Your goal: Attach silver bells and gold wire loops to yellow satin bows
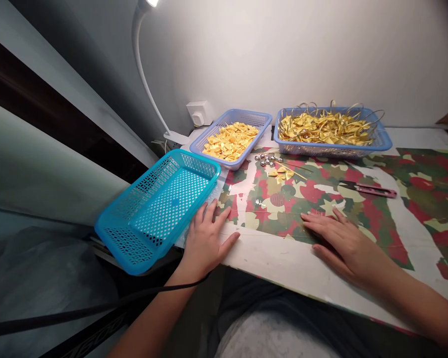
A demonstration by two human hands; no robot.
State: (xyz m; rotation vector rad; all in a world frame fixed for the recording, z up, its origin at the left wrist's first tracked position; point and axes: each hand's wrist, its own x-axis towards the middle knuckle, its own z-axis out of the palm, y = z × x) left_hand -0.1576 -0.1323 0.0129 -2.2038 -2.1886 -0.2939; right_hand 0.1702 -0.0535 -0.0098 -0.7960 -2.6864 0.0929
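Note:
My left hand (pixel 208 237) lies with spread fingers at the table's left front, beside a turquoise plastic basket (pixel 134 271) with nothing in it. Flat on the camouflage-patterned table cover (pixel 283 204) rests my right hand (pixel 336 241), its fingers stretched out and holding nothing. Beyond the hands, a yellow ribbon bow (pixel 281 174) lies by several small silver bells (pixel 269 160) and some thin gold ties (pixel 296 172). To the right of the bow is a pair of thread snips (pixel 369 189) with pink handles, out of reach of my right fingers.
Two blue-violet baskets stand at the back: the left one (pixel 256 144) holds yellow bows (pixel 231 141), the right one (pixel 332 150) yellow bows with looped gold ties (pixel 324 127). A lamp with a bendable neck (pixel 144 82) rises at the back left. A black cable (pixel 164 288) crosses near my left wrist.

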